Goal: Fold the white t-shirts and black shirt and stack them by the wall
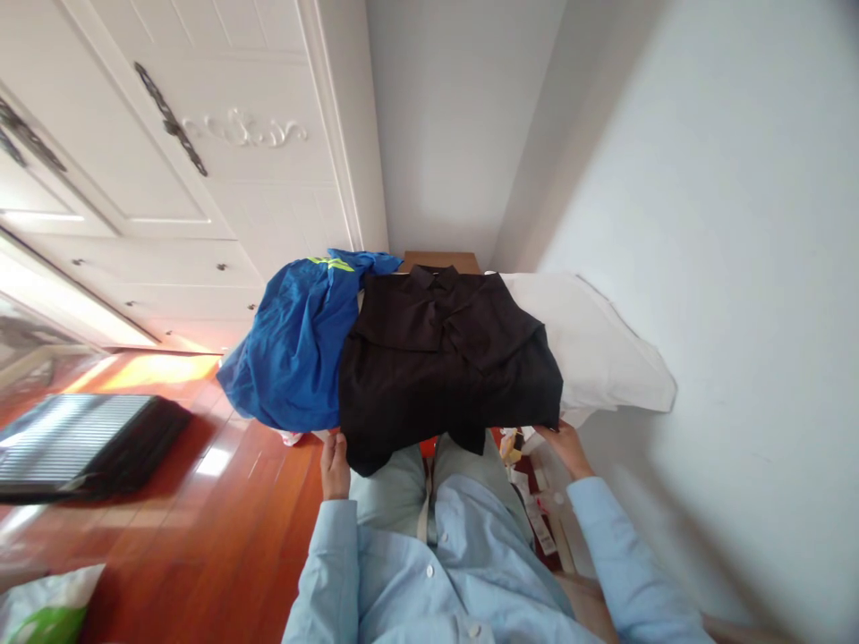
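A black collared shirt (443,367) lies flat on top of a pile, with a blue garment (295,344) bearing a yellow-green mark to its left and a white garment (597,349) to its right. My left hand (334,467) grips the near left edge of the black shirt, its fingers tucked under the cloth. On the near right corner of the shirt, my right hand (567,444) is closed in the same way. The surface under the clothes is hidden. I wear a light blue shirt with long sleeves.
White wardrobe doors (201,161) with dark handles stand to the left, a white wall (738,224) to the right. On the red wooden floor (201,537) lies a dark flat object (87,443). A green and white bag (46,613) sits bottom left. Small clutter lies below the clothes.
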{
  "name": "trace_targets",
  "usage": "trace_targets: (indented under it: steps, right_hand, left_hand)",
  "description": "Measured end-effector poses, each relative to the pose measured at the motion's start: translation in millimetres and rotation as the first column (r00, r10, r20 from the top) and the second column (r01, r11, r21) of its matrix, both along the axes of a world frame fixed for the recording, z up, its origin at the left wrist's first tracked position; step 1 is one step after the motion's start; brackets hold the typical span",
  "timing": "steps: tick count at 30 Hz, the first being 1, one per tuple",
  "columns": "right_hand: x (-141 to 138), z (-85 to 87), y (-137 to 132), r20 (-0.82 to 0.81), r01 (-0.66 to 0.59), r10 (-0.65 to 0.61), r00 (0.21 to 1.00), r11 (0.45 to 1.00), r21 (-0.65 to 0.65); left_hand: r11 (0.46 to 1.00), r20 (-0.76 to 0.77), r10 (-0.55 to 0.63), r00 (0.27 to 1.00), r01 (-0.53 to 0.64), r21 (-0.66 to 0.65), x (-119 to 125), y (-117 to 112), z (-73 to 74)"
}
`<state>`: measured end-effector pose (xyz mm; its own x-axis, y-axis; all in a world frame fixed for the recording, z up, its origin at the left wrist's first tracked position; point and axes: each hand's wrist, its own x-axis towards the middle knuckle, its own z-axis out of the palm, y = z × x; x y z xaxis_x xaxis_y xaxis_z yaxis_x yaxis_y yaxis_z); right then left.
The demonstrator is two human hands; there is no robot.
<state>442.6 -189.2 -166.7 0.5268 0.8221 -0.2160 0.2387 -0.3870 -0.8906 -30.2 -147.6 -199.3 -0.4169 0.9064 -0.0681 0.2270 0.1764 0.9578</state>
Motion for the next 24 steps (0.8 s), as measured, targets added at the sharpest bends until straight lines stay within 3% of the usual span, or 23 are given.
trace_targets:
  steps: [4,7,10,14,16,19,22,24]
  right_hand:
    - [0,5.8,-22,-0.275,0.012,0.022,0.961,0.993,0.121]
    - [-1,7.5,-43,-0.418,0.104,-0.025,0.908,0.981,0.167]
    - [-5,4.8,-63,-0.418,0.082,-0.033,0.908,0.991,0.101]
    - [-4,5.7,-82,-0.337,-0.065,0.05,0.94,0.997,-0.035]
    - [0,18.9,-87,-0.234,-0.162,0.13,0.964,0.979,-0.122]
    - [5,60.9,-92,-0.088,-0.241,0.227,0.97,0.949,-0.204]
    - [11,114.4,-102,-0.082,-0.255,0.245,0.966,0.956,-0.142]
    - [17,142.6,-111,-0.082,-0.234,0.227,0.97,0.968,-0.086]
  left_hand:
    - [1.0,0.075,0.025,0.997,-0.026,0.007,-2,-7,5.1]
    - [0.988,0.106,-0.129,0.986,0.137,-0.076,1,-10,6.8]
    - [0.922,0.089,-0.305,0.948,0.318,-0.223,5,-14,5.1]
    - [0.865,0.112,-0.372,0.921,0.388,-0.318,1,-20,17.4]
    - [0.884,0.178,-0.31,0.934,0.352,-0.307,-5,-24,39.9]
    - [0.937,0.358,-0.166,0.919,0.26,-0.235,-14,-33,93.9]
    - [0.964,0.473,-0.135,0.871,0.225,-0.138,-20,-46,153.1]
    - [0.979,0.522,-0.1,0.847,0.178,-0.101,-24,-58,183.4]
